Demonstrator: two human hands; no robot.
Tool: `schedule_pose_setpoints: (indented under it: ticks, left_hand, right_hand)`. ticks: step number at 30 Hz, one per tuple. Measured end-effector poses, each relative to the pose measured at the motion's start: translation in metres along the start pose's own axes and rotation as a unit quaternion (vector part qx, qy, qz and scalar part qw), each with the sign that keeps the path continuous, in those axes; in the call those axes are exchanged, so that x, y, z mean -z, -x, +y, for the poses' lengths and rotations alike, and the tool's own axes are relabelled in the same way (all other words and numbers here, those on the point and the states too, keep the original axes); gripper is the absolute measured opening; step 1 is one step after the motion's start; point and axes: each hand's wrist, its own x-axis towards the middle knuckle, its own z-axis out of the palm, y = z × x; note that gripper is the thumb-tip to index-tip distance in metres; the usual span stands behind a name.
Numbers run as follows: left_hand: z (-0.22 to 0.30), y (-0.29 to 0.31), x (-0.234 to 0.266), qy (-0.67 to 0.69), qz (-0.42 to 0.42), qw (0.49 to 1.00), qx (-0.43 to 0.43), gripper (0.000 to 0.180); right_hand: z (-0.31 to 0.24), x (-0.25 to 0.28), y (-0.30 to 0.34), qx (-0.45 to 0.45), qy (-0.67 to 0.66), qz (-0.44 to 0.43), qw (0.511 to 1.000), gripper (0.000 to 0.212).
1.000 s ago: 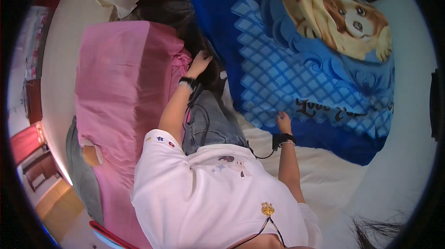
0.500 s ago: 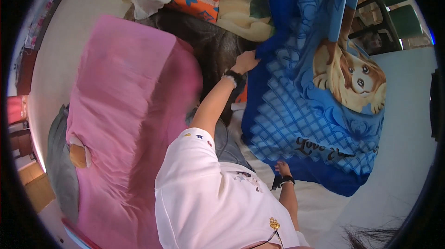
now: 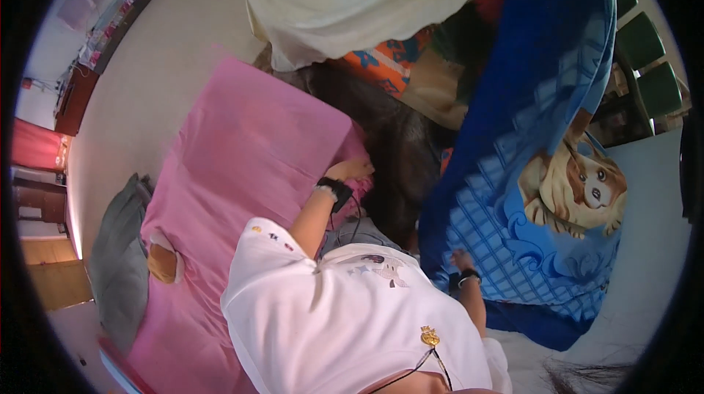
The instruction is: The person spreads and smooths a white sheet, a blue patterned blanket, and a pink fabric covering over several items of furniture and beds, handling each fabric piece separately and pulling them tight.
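Observation:
My left hand (image 3: 350,169) is at the right edge of a pink sheet (image 3: 271,122), its fingers closed over bunched folds. The sheet drapes over a long raised form. To the right, a blue blanket (image 3: 506,181) with a lattice pattern and a printed puppy hangs in a broad upright spread. Against its lower left part rests my right hand (image 3: 460,260), fingers loosely apart and small in view. Both wrists wear dark bands. Between the two cloths lies a dark brown furry cover (image 3: 400,152), partly in shadow.
A cream cloth (image 3: 367,5) covers something at the far side, above an orange patterned blanket (image 3: 385,64). Green chairs (image 3: 649,64) stand at the far right. Grey cloth (image 3: 121,262) and a brown-and-white plush item (image 3: 164,258) lie at the left, beside pale floor (image 3: 176,20).
My left hand has left the blue blanket's edge and moved left to the pink sheet. My right hand now touches the blanket higher above its hem. The whole view has shifted.

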Motion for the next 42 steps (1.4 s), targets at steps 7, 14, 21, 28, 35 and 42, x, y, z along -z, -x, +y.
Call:
schedule_pose_setpoints:
  ticks: [7, 14, 21, 28, 35, 42]
  left_hand:
    - [-0.053, 0.029, 0.069, -0.187, 0.231, 0.954, 0.047, 0.029]
    - [0.028, -0.069, 0.112, -0.253, 0.442, 0.84, -0.19, 0.018]
    - [0.152, -0.183, 0.128, -0.261, 0.553, 0.755, -0.238, 0.025]
    - [0.199, -0.191, 0.138, 0.081, 0.304, 0.908, -0.276, 0.02]
    - [0.248, -0.129, 0.15, -0.003, 0.205, 0.889, -0.41, 0.021]
    - [0.189, -0.146, 0.239, -0.1, 0.203, 0.892, -0.391, 0.021]
  right_hand:
    - [-0.21, -0.002, -0.041, 0.191, 0.085, -0.004, 0.978, 0.027]
    - [-0.317, 0.021, -0.049, 0.282, -0.047, -0.098, 0.953, 0.025]
    - [-0.412, 0.078, -0.045, 0.439, -0.029, -0.1, 0.892, 0.024]
    - [-0.469, 0.079, -0.076, 0.432, -0.032, -0.208, 0.877, 0.023]
    - [-0.557, 0.031, -0.138, 0.627, 0.109, -0.086, 0.767, 0.028]
    - [-0.628, 0.001, -0.177, 0.56, 0.147, -0.024, 0.815, 0.036]
